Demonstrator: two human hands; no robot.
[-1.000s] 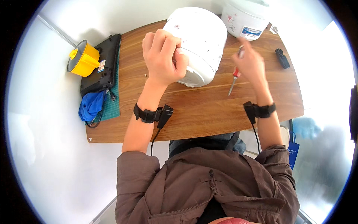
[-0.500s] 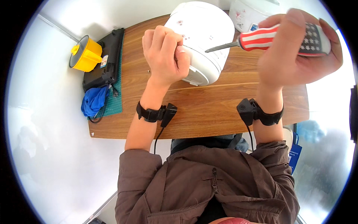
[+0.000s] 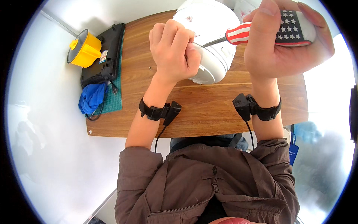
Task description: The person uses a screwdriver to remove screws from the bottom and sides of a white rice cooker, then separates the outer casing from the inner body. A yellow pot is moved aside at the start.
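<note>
In my right hand (image 3: 272,52) is a screwdriver (image 3: 238,34) with a chunky handle, striped red and white and dark with white stars at its end. Its grey shaft points left, and the tip reaches the thumb side of my left hand (image 3: 173,52). Those left fingers are curled closed against the near side of a white rounded appliance (image 3: 212,20), which looks like a rice cooker. Whatever they pinch is hidden. The appliance carries small red flower prints.
A wooden table (image 3: 209,112) lies beneath. On its left, a black device (image 3: 108,56) and a bunched blue cloth (image 3: 92,99) rest on a green mat (image 3: 115,100). A yellow pot (image 3: 87,50) sits upon the device. Behind my right hand stands another white item (image 3: 244,7).
The screwdriver has come left, bringing its tip from over the appliance to my left hand. My left hand has shifted slightly right, still closed.
</note>
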